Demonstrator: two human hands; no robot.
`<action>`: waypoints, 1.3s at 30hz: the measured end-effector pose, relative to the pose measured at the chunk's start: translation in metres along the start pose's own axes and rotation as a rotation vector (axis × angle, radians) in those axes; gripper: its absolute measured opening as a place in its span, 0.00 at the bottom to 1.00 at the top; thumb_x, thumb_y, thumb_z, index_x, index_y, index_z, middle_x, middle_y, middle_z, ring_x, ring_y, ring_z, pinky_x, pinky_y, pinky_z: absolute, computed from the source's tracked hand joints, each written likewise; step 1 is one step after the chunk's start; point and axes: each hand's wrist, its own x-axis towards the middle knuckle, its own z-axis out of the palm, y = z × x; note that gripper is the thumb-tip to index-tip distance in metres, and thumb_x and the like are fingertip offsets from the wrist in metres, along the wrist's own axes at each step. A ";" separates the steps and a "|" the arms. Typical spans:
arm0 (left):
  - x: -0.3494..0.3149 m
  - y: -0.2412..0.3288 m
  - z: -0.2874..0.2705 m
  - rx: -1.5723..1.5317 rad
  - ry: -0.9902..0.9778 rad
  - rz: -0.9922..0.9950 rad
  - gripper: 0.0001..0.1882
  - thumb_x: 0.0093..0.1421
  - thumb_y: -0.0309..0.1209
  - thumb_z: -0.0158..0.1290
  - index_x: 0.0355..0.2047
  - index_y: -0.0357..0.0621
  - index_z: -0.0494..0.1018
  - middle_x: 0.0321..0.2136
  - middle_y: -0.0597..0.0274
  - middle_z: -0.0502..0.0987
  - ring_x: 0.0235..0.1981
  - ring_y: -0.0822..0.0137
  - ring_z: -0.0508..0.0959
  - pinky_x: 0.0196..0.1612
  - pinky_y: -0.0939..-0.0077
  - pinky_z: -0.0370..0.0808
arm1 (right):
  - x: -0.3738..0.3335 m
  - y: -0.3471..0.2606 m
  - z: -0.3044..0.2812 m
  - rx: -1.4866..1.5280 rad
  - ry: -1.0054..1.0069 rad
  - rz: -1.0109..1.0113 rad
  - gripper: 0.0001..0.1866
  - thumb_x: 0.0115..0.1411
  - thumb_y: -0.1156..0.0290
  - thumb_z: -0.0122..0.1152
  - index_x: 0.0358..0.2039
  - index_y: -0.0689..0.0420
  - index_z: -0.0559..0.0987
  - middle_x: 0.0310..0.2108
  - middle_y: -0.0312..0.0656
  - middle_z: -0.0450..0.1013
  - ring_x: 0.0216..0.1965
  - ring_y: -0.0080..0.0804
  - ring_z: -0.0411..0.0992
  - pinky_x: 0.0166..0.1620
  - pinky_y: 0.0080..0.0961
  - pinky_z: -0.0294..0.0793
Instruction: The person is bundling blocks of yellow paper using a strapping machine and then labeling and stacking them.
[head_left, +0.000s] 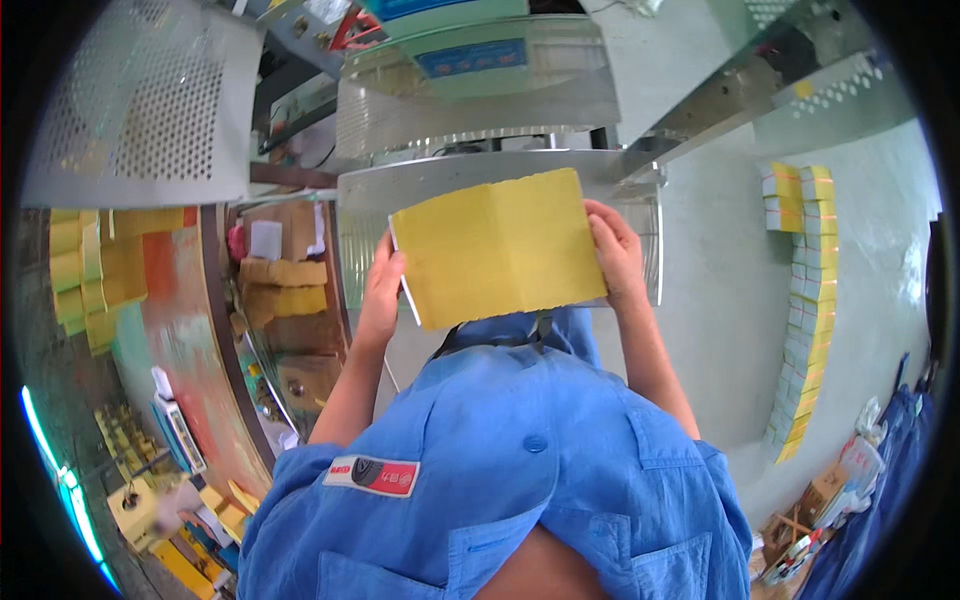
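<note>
A wide yellow paper sheet, with a faint crease down its middle and rough long edges, is held level in front of my body. White shows along its left edge, so it may be the top of a stack or booklet; its thickness is hidden. My left hand grips the left edge, thumb near the top face. At the right edge my right hand is closed on it, thumb on top and fingers partly hidden. Below and behind the yellow paper lies a metal machine table.
Beyond the table stands a clear guard. A perforated metal panel is at the far left, above a worn bench with yellow paper stacks. Banded yellow-and-white bundles line the floor at right. A metal beam slants at upper right.
</note>
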 end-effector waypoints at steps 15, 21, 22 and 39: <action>-0.043 0.009 -0.017 0.553 -0.318 0.137 0.63 0.44 0.36 0.70 0.70 0.42 0.37 0.68 0.44 0.49 0.67 0.50 0.55 0.67 0.61 0.56 | -0.007 -0.019 0.001 -0.073 -0.026 -0.001 0.17 0.66 0.69 0.48 0.51 0.63 0.75 0.45 0.40 0.75 0.45 0.24 0.72 0.49 0.21 0.70; -0.044 -0.002 -0.012 0.707 -0.212 0.257 0.60 0.45 0.33 0.69 0.70 0.44 0.38 0.66 0.42 0.53 0.65 0.46 0.59 0.65 0.61 0.60 | -0.009 -0.015 0.001 -0.075 -0.003 -0.008 0.17 0.67 0.68 0.48 0.52 0.63 0.75 0.45 0.40 0.75 0.45 0.24 0.71 0.48 0.20 0.70; -0.044 -0.002 -0.011 0.670 -0.208 0.233 0.60 0.45 0.33 0.69 0.69 0.44 0.38 0.65 0.42 0.54 0.64 0.47 0.61 0.64 0.61 0.62 | -0.009 -0.014 0.000 -0.068 0.009 -0.010 0.17 0.67 0.68 0.48 0.52 0.63 0.75 0.45 0.40 0.75 0.45 0.24 0.71 0.48 0.20 0.70; -0.032 -0.014 -0.017 0.019 -0.228 0.128 0.33 0.66 0.38 0.50 0.65 0.38 0.51 0.61 0.52 0.62 0.61 0.57 0.64 0.60 0.62 0.64 | -0.016 -0.010 0.010 0.125 0.046 -0.018 0.17 0.67 0.67 0.50 0.51 0.62 0.75 0.44 0.38 0.75 0.45 0.23 0.72 0.48 0.20 0.71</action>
